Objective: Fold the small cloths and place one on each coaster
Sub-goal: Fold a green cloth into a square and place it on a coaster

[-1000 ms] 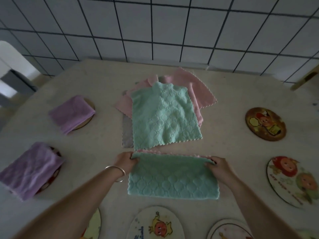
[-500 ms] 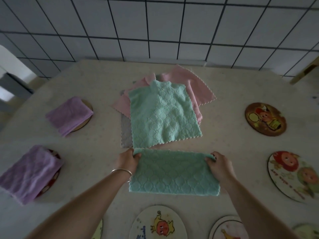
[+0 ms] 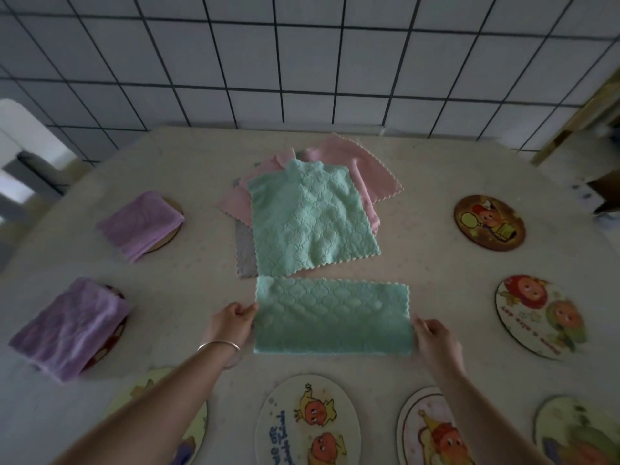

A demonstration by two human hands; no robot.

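Observation:
A mint-green cloth (image 3: 332,315) lies folded in half on the table in front of me. My left hand (image 3: 231,322) pinches its left edge, and my right hand (image 3: 432,337) holds its right edge near the lower corner. Behind it a pile of unfolded cloths has a green one (image 3: 312,223) on top, with pink ones (image 3: 355,162) and a grey one (image 3: 245,253) under it. At the left, two folded purple cloths (image 3: 141,223) (image 3: 67,327) each rest on a coaster (image 3: 174,226) (image 3: 117,333).
Bare cartoon coasters ring the table: two at the right (image 3: 489,223) (image 3: 540,317) and several along the near edge (image 3: 308,421) (image 3: 432,431) (image 3: 577,431) (image 3: 174,414). A tiled wall (image 3: 302,62) stands behind the table.
My hands slid from the far corners of the folded green cloth toward me, down to its side edges. The cloth now lies flat.

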